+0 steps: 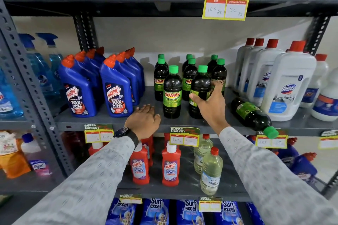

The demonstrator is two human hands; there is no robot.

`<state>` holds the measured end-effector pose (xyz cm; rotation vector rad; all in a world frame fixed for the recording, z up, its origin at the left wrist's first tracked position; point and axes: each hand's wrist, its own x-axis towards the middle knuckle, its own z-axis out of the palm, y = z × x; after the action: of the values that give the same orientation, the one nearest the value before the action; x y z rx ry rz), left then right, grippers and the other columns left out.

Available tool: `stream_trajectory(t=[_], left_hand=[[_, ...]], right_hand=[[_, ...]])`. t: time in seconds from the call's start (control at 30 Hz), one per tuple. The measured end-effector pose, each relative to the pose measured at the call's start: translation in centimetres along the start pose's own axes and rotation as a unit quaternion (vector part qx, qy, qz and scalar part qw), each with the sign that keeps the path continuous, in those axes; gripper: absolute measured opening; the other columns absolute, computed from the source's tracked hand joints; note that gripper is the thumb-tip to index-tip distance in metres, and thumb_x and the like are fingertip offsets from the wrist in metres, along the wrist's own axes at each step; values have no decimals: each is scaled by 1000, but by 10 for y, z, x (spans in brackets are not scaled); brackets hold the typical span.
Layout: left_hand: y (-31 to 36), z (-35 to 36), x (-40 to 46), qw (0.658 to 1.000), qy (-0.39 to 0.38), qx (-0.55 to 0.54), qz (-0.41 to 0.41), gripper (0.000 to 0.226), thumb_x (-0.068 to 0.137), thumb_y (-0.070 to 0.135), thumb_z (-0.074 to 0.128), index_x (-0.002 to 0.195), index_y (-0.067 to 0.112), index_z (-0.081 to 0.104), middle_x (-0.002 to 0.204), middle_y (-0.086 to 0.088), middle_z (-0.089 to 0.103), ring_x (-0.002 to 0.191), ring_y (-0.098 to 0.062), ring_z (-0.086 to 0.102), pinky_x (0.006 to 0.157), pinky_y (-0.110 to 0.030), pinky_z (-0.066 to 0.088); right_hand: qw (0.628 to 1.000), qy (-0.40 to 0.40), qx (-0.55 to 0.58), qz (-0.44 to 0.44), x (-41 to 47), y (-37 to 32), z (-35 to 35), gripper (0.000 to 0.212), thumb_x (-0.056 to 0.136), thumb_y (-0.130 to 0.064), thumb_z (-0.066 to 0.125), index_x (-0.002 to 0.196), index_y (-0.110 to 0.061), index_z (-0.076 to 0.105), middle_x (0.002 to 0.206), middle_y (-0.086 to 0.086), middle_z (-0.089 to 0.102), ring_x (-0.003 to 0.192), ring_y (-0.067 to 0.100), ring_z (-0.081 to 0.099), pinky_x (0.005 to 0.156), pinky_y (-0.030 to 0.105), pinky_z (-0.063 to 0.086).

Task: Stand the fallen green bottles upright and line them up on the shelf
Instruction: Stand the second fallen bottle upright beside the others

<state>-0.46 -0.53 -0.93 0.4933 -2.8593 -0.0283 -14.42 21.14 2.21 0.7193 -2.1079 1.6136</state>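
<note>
The right grip wraps round an upright Sunny bottle, best slid gently level with its row, while a fallen Sunny bottle lies just right of that grip, cap overhanging the shelf, left grip spread flat.

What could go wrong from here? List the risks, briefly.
1. The fallen green bottle lies with its cap past the front edge of the shelf; a nudge could roll it off.
2. The right hand grips an upright green bottle standing close to neighbouring bottles; shifting it carelessly could topple them.
</note>
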Motion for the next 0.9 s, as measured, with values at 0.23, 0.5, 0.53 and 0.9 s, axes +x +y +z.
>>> stream_trajectory(t=[0.23,0.5,0.53,0.9], left_hand=[[2,-1,-1,1000,6,11,-1,64,108,40,21,160,5,31,169,-15,29,157,-25,26,128,-42,17],[1,1,0,1000,-2,9,-1,66,107,43,19,161,6,29,170,-14,26,158,-24,23,129,-42,14],[1,1,0,1000,-3,8,-2,67,107,44,18,161,6,28,170,-14,25,159,-24,22,129,-42,14],[2,1,-1,1000,-6,2,-5,66,107,44,18,162,7,28,170,-13,25,159,-24,22,129,-43,14]], right_hand=[[973,-143,164,84,6,18,-9,76,90,-19,80,154,-22,39,135,-7,66,122,7,63,107,30,49],[985,-125,102,63,1,16,-6,74,77,-24,93,137,-22,50,122,-5,70,111,11,68,95,32,56],[986,-119,99,58,0,14,-6,80,74,-26,95,139,-22,48,124,-4,69,112,12,67,93,28,55],[980,-150,122,53,-1,16,-12,64,93,-15,77,149,-22,47,129,-9,68,116,2,64,108,35,49]])
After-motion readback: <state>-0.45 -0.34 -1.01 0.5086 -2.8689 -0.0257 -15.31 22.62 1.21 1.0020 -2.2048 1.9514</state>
